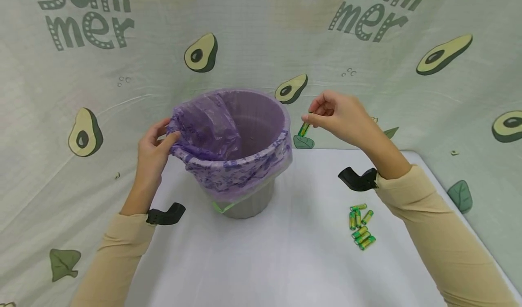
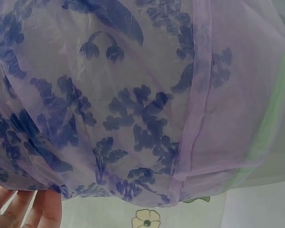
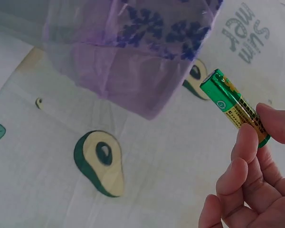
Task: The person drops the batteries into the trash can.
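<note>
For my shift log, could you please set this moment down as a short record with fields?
Left hand: left hand grips the purple bag liner at the rim of the bin.
Right hand: right hand pinches one green battery beside the bin's rim, not yet over the opening.
Battery grip: fingertips hold one end; the other end sticks out free.
Remaining: a cluster of green batteries lies on the white table, near the right forearm.
Bin contents: no batteries visible inside from the head view.

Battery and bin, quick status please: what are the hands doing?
Left hand grips bin liner at rim. Right hand pinches battery beside bin, not over it. Spare batteries on table.
</note>
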Demonstrator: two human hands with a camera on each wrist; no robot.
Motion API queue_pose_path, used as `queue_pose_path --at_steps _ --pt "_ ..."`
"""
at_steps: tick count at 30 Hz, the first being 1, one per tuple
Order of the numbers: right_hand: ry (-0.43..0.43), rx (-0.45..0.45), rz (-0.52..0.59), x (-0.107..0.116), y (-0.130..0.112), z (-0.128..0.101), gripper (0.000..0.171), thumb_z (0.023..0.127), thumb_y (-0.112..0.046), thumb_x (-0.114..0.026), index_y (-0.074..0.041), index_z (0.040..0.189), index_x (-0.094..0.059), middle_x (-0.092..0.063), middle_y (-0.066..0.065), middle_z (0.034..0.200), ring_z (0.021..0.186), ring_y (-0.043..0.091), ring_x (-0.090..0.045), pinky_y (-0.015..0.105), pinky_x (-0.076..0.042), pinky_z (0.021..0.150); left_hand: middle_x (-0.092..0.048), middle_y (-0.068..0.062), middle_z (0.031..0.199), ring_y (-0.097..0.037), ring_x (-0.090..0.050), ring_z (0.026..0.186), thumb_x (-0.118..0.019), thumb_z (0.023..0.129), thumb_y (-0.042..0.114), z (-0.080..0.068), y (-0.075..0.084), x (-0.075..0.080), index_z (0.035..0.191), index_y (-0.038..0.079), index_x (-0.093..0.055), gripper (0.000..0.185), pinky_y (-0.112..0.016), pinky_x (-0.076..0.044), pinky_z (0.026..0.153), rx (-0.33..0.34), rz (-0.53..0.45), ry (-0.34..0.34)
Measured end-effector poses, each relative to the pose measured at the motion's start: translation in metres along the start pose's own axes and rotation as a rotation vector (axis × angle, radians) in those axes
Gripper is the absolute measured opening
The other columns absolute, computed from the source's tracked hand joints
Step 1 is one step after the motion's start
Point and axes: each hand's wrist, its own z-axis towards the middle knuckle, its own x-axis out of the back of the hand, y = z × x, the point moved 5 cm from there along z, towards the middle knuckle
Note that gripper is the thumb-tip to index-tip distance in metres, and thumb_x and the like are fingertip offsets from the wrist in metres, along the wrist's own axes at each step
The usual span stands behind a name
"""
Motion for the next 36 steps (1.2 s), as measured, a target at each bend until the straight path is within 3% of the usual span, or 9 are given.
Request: queue_pose_path --at_steps 12,18,24,30,36 --pt "-0.146 0.108 -0.027 -0.015 -0.062 0.054 0.018 0.087 -0.023 -0.061 -0.008 0.095 -0.057 -0.063 0.002 0.077 0.073 0.017 -0.057 0.028 -0.04 0.066 -0.049 -0.002 0.127 0.001 -0.051 0.09 -0.057 0.091 0.031 0.0 -0.002 0.002 0.14 0.02 -0.044 0.052 -0.013 -0.043 0.068 0.007 0.002 0.006" --pt "-0.239 0.115 -0.139 -0.031 -0.083 0.081 0.017 0.088 -0.024 -0.059 -0.01 0.099 -0.061 -0.063 -0.001 0.078 0.073 0.015 -0.054 0.026 -0.041 0.064 -0.049 0.001 0.124 0.001 -0.051 0.09 -0.057 0.091 0.03 -0.001 -0.002 0.002 0.139 0.018 -0.044 0.052 -0.014 -0.043 0.067 0.009 -0.025 0.011" --pt "-0.297 0.131 -0.246 -0.048 -0.106 0.101 0.017 0.088 -0.023 -0.061 -0.01 0.099 -0.063 -0.056 0.002 0.092 0.078 0.016 -0.051 0.026 -0.04 0.068 -0.049 0.002 0.124 0.0 -0.051 0.089 -0.058 0.09 0.03 -0.002 -0.003 0.002 0.139 0.018 -0.044 0.052 -0.015 -0.042 0.068 0.014 -0.034 0.013" --pt "-0.332 0.154 -0.32 -0.066 -0.122 0.117 0.017 0.088 -0.019 -0.061 -0.01 0.102 -0.066 -0.059 0.0 0.082 0.08 0.015 -0.053 0.024 -0.042 0.071 -0.051 0.005 0.118 -0.001 -0.051 0.089 -0.059 0.09 0.029 -0.002 -0.002 0.002 0.138 0.017 -0.046 0.051 -0.014 -0.043 0.067 0.01 -0.052 0.021" --pt "-0.303 0.176 -0.263 -0.074 -0.126 0.12 0.02 0.092 -0.018 -0.055 -0.009 0.103 -0.07 -0.067 0.002 0.083 0.083 0.013 -0.058 0.021 -0.045 0.073 -0.05 0.012 0.109 -0.001 -0.051 0.088 -0.059 0.09 0.029 -0.001 -0.002 -0.001 0.137 0.017 -0.047 0.051 -0.014 -0.043 0.067 0.006 -0.054 0.017"
